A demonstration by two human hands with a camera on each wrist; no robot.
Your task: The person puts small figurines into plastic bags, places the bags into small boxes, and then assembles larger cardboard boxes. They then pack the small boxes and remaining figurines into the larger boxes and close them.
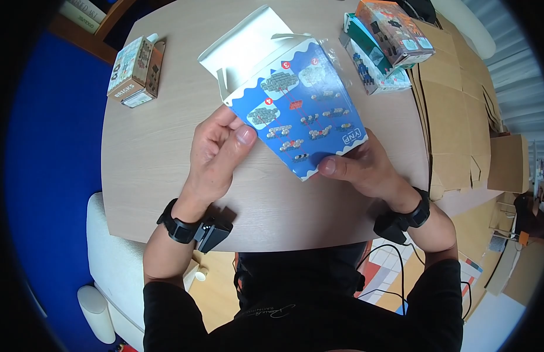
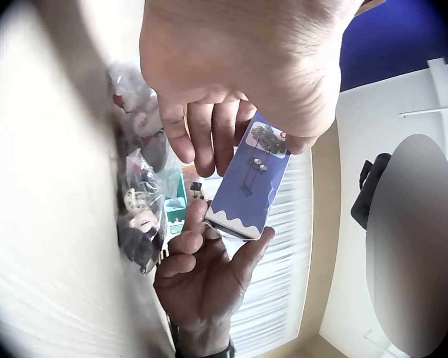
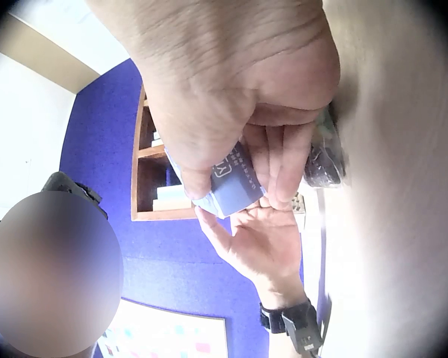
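Note:
A blue cardboard toy-brick box [image 1: 310, 126] with printed building diagrams is held up over the table, tilted, its white end flap [image 1: 248, 44] folded open on the far side. My left hand [image 1: 216, 155] grips the box's left edge, thumb on the printed face and fingers behind it. At the lower right corner my right hand [image 1: 371, 167] holds the box, thumb on the front and fingers mostly hidden underneath. The left wrist view shows the narrow side of the box [image 2: 250, 175] between both hands.
Clear plastic bags [image 2: 142, 209] with pieces lie on the table beyond the box. A small bricks box [image 1: 134, 73] stands at the left. On the right, an orange-brown box [image 1: 395, 32] rests on a green-and-white box [image 1: 371, 64]. Flattened cardboard [image 1: 454, 100] lies beside the table's right edge.

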